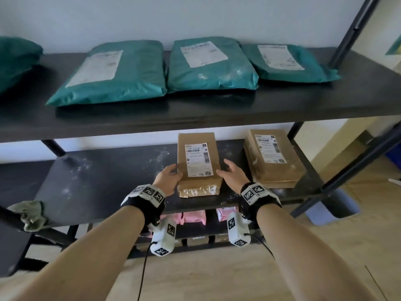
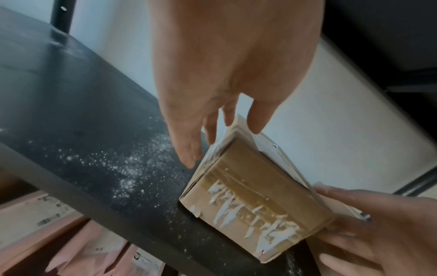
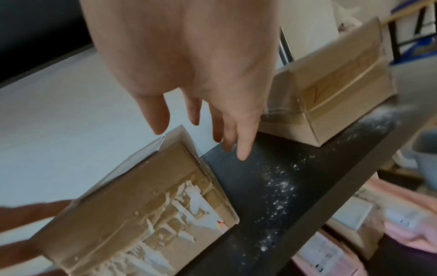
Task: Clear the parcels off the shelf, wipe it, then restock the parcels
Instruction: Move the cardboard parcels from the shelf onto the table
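Note:
A brown cardboard parcel (image 1: 198, 164) (image 2: 250, 198) (image 3: 146, 214) with a white label lies on the black middle shelf (image 1: 97, 181), which is dusted with white powder. My left hand (image 1: 168, 177) (image 2: 208, 93) lies against the parcel's left side with straight fingers, the thumb at its top edge. My right hand (image 1: 231, 173) (image 3: 189, 74) flanks the right side with fingers spread and straight, the thumb touching the top edge. A second brown parcel (image 1: 271, 159) (image 3: 331, 89) sits to the right on the same shelf.
Several teal mailer bags (image 1: 112, 72) lie on the upper shelf. A crumpled grey-green rag (image 1: 30, 216) hangs at the middle shelf's left front corner. Pink parcels (image 1: 193, 216) fill the shelf below. A blue bin (image 1: 334, 209) stands on the wooden floor at the right.

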Motion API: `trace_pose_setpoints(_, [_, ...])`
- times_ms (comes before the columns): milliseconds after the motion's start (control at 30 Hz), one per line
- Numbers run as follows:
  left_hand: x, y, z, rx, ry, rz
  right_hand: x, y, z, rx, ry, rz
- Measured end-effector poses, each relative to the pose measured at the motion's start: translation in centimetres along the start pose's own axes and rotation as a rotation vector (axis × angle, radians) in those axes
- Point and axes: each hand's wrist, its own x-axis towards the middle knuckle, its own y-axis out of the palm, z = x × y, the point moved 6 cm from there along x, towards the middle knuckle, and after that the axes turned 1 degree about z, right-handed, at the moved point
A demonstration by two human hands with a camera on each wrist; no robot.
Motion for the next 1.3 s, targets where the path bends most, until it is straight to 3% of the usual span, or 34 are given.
trace_pose_setpoints(100, [0.2,0.5,0.7,-0.178,-0.045,0.009,1.2,1.4,-0.6,0.237,0.041,0.12])
trace_pose_setpoints(267, [-0.8,-0.7,2.2,-0.281,-0.048,-0.024,0.1,2.8,-0.7,0.386,0.062,0.184])
trace_pose_setpoints(467, [-5.6,-3.9,5.1,-0.366,-0.046,0.026,-7.5,5.2,0.0,0.48,0.082,0.163])
trace_pose_setpoints(600, [-11.0,-8.0,8.2,-0.326,0.004,0.029,-14.0,9.6,0.6,0.479,0.081,0.157])
trace_pose_setpoints(767, [-17.8,-15.9,15.5,-0.353,-0.009,0.043,-21.7,18.6,2.2,0.434,0.088,0.183])
trace_pose_setpoints(1000, [-27.9,-31.2,26.0,-0.373,-0.057,-0.067,-30.9,34.6,7.8,0.338,0.021,0.328])
trace_pose_setpoints(1167, [-32.8,-41.3,31.0,-0.405,-0.085,-0.185,-34.0,45.4,11.9,0.334,0.025,0.496])
trace_pose_setpoints(1300, [-33.6,-48.0,33.0,-0.454,-0.074,-0.275,-34.0,51.9,15.9,0.346,-0.022,0.574])
